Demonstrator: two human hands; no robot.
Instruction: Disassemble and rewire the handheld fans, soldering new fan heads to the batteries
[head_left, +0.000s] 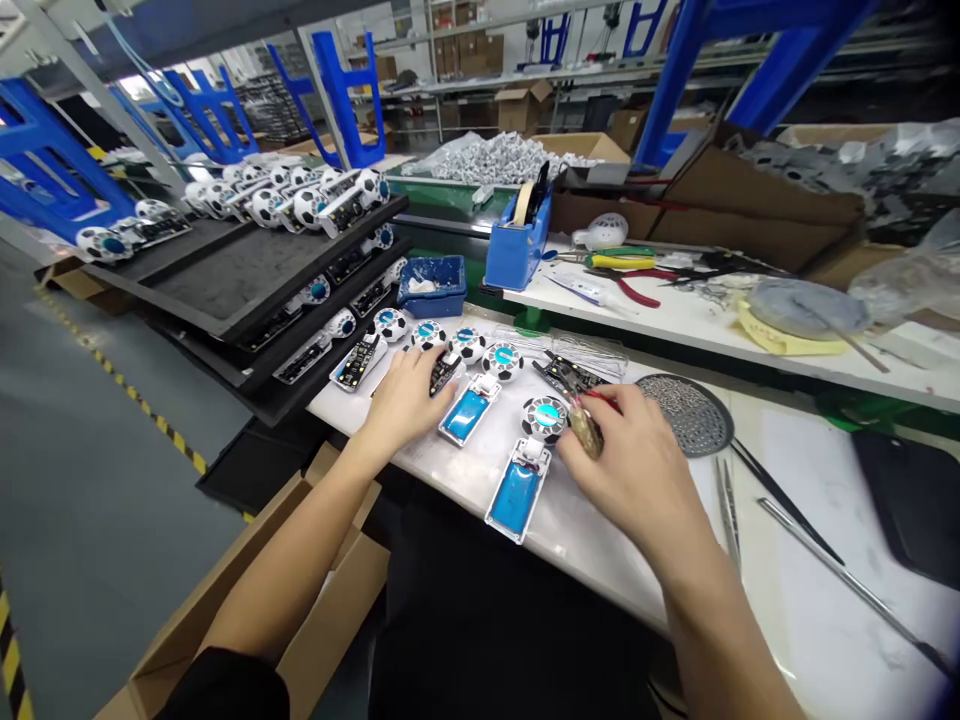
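My left hand (409,395) is bent over one unit in the row, its thumb and forefinger on either side of a black circuit board (443,373). In my right hand (637,450) is a tool with a brownish, wrapped-looking handle (586,430); its tip is too blurred to make out. This hand is just right of a football-patterned ball (545,418) joined to a white housing with a blue panel (517,488). Another blue-panelled housing (469,409) lies between my hands. Beyond the right hand's fingers is a loose-looking dark circuit board (568,372).
Black trays (225,290) of similar units are stacked at left. Behind the work are a blue bin (433,287), a tape dispenser (517,240) and a shelf with pliers (630,270). A round dish of small parts (686,413) and tweezers (727,510) lie at right.
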